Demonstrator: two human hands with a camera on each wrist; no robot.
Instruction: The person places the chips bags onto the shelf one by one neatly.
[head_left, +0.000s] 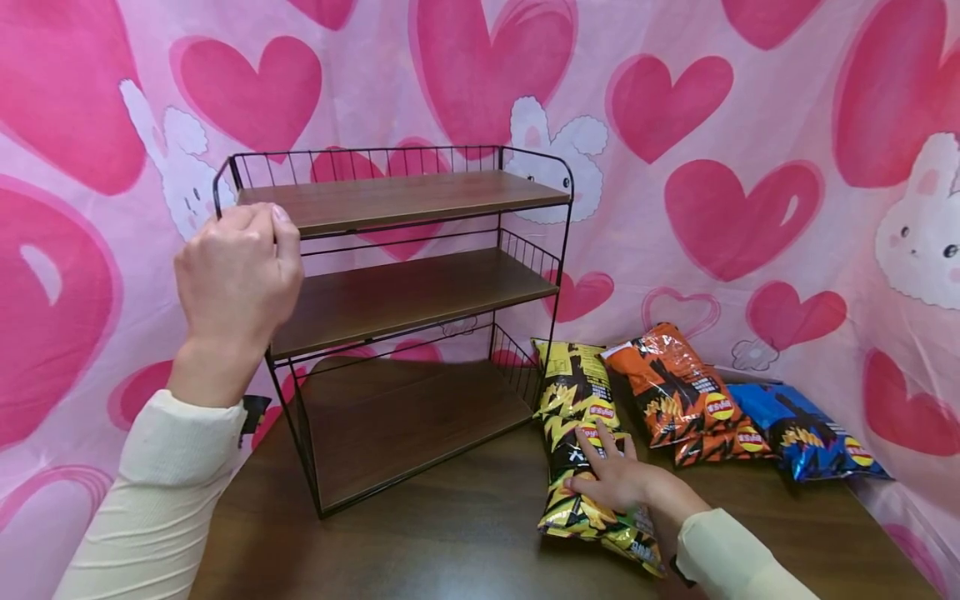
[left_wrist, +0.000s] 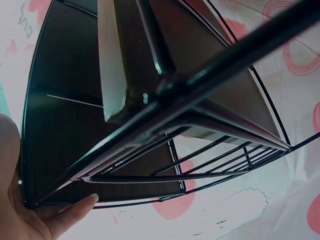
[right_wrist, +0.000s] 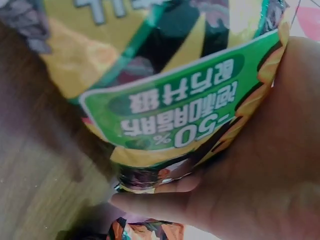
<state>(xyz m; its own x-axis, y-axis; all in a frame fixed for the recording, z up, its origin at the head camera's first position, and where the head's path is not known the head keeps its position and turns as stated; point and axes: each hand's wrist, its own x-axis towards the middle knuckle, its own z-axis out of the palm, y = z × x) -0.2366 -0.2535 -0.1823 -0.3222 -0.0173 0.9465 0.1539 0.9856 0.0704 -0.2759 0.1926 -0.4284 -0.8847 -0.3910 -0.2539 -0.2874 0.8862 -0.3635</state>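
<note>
One brown surface point(head_left: 420, 546) carries a three-shelf rack point(head_left: 420, 292). Seen from the rack's middle, yellow snack bags point(head_left: 564, 457) lie at four o'clock, two orange bags point(head_left: 678, 392) between three and four, and one blue bag point(head_left: 813, 429) farther out that way. At nine o'clock, the left hand point(head_left: 238, 283) holds the rack with curled fingers; the right hand point(head_left: 626, 482) touches the yellow snack bags, its fingers spread.

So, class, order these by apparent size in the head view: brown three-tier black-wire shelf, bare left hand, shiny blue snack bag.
1. Brown three-tier black-wire shelf
2. Bare left hand
3. Shiny blue snack bag
</note>
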